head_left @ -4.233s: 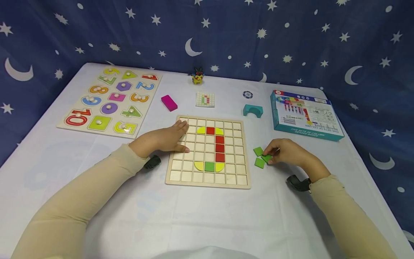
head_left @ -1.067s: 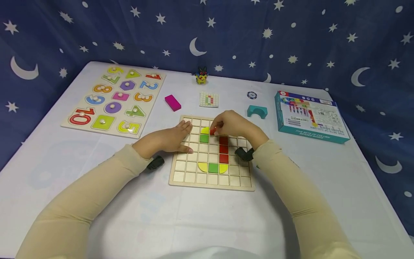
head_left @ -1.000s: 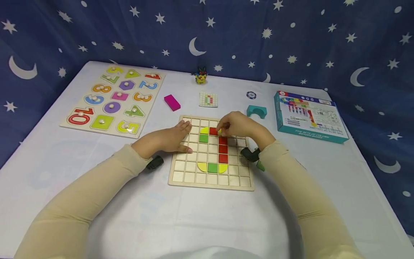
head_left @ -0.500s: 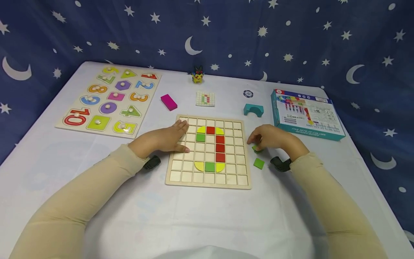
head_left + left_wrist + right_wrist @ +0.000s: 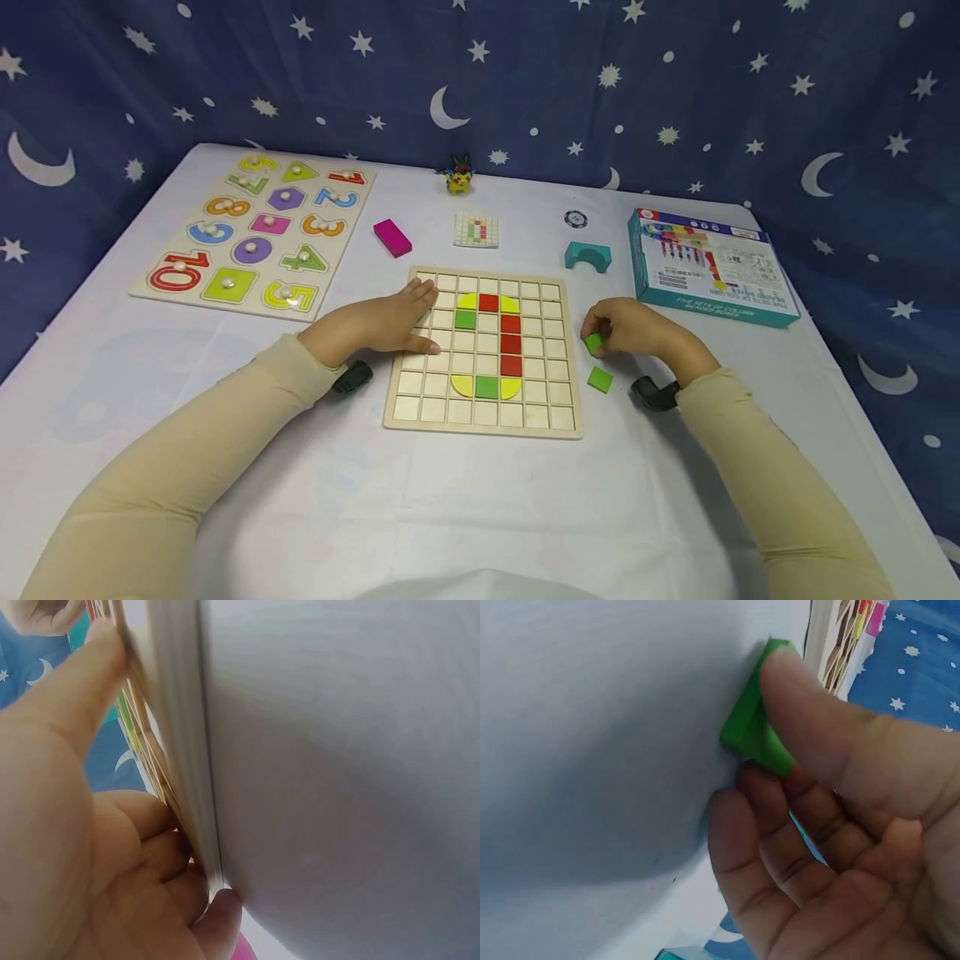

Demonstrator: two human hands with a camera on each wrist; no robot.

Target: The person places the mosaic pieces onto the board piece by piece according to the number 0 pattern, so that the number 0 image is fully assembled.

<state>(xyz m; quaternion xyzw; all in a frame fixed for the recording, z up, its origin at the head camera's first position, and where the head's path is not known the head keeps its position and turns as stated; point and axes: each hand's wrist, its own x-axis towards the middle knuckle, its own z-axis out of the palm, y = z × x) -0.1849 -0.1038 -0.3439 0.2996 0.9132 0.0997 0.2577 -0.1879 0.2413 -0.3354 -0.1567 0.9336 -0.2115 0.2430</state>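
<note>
A wooden grid board (image 5: 543,407) lies mid-table, with red squares (image 5: 510,342), green squares (image 5: 487,387) and yellow quarter-round pieces (image 5: 511,386) set in its cells. My left hand (image 5: 390,323) rests spread on the board's left side, thumb and fingertips over the rim; in the left wrist view its fingers (image 5: 180,874) lie along that edge. Just right of the board, my right hand (image 5: 626,325) pinches a green square tile (image 5: 754,720) between thumb and fingers, low at the tablecloth. A second loose green tile (image 5: 600,379) lies flat just below that hand.
Behind the board are a pattern card (image 5: 476,230), a magenta block (image 5: 392,238), a teal arch block (image 5: 588,257), a poker chip (image 5: 575,218) and a small yellow figure (image 5: 458,177). A number puzzle (image 5: 247,242) lies left, a teal box (image 5: 712,267) right.
A green square now sits below the upper-left yellow piece. My right hand has gone from the tiles to the board's top row and back, and now pinches another tile. The left hand stays put.
</note>
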